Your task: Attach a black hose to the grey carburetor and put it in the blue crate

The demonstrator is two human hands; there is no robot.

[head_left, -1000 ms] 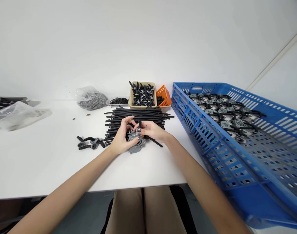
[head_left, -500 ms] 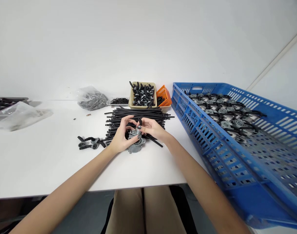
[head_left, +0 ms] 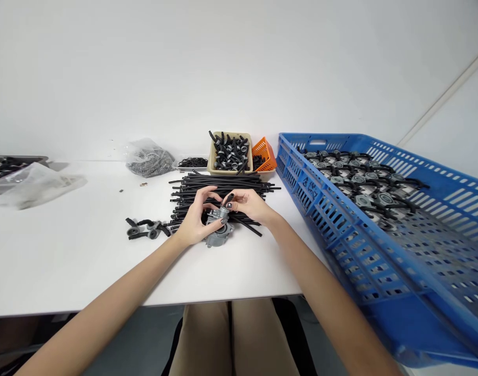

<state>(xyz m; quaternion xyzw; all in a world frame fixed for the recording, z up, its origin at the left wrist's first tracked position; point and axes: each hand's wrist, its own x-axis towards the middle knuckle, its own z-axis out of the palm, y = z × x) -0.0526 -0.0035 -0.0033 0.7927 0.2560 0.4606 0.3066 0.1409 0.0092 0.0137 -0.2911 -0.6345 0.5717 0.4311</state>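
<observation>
My left hand is closed round a small grey metal part resting near the middle of the white table. My right hand pinches the end of a thin black rubber hose against the top of that part. Both hands sit just in front of a pile of straight black hoses. Left of my left hand lie a few grey fittings with short black hoses.
A big blue slotted crate with several grey parts fitted with hoses fills the right side. At the back stand a beige bin of black pieces, an orange basket and a clear bag of small parts. Plastic bags lie far left.
My right hand's fingers have shifted slightly up and right at the top of the grey part, with the hose end still between them. My left hand has barely moved.
</observation>
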